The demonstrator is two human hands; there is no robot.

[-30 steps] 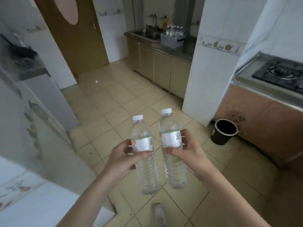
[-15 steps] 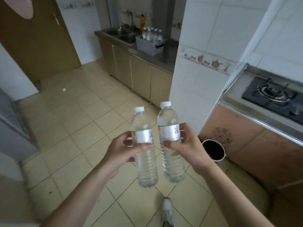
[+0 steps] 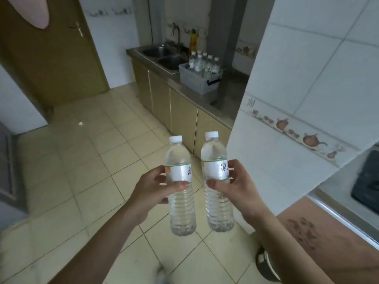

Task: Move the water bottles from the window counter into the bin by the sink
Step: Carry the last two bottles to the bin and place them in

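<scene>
I carry two clear water bottles upright in front of me, each with a white cap and a white label. My left hand (image 3: pixel 152 186) grips the left bottle (image 3: pixel 180 210) around its label. My right hand (image 3: pixel 239 188) grips the right bottle (image 3: pixel 218 208) the same way. Far ahead, a grey bin (image 3: pixel 194 82) stands on the steel counter just right of the double sink (image 3: pixel 162 55). Several capped water bottles (image 3: pixel 204 63) stand inside the bin.
Yellow cabinets (image 3: pixel 180 111) run under the sink counter. A white tiled pillar (image 3: pixel 297 111) stands close on my right, with a gas hob (image 3: pixel 367 181) beyond it. A black bucket (image 3: pixel 265 267) sits on the tiled floor by my right forearm. A brown door (image 3: pixel 51 58) is at the far left.
I have walked forward and turned toward the sink counter, so the bin looks larger and nearer. The black bucket has slid down to the lower right. Both hands keep their bottles.
</scene>
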